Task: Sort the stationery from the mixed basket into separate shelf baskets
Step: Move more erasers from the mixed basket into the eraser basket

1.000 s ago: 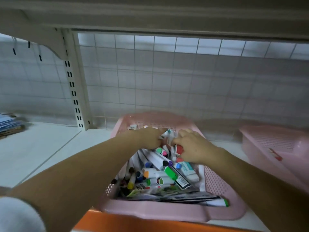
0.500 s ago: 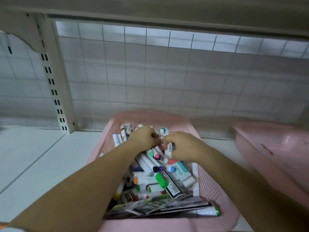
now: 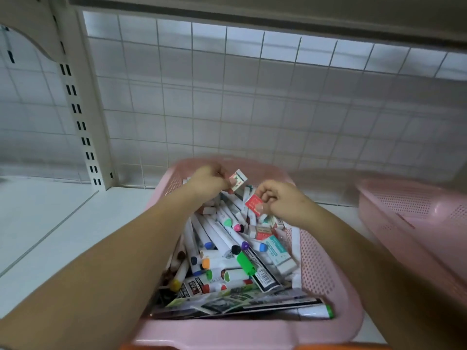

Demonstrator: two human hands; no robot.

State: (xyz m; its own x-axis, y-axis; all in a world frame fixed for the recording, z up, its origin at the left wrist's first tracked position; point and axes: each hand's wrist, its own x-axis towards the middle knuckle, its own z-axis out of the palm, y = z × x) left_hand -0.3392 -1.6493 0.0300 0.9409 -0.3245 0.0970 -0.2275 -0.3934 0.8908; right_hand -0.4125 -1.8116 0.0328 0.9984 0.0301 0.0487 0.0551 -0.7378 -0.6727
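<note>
Pink basket (image 3: 316,261) unmoved; left hand (image 3: 209,181) now lifts a pinched white eraser (image 3: 237,180), right hand (image 3: 283,200) a red eraser (image 3: 254,204).

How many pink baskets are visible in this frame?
2. The mixed basket sits centre, full of stationery; a second pink basket stands to its right, partly cut off. Others may lie off-frame.

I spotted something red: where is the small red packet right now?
In the head view, the small red packet is pinched in the right hand, just above the markers at the far end of the mixed basket.
</note>
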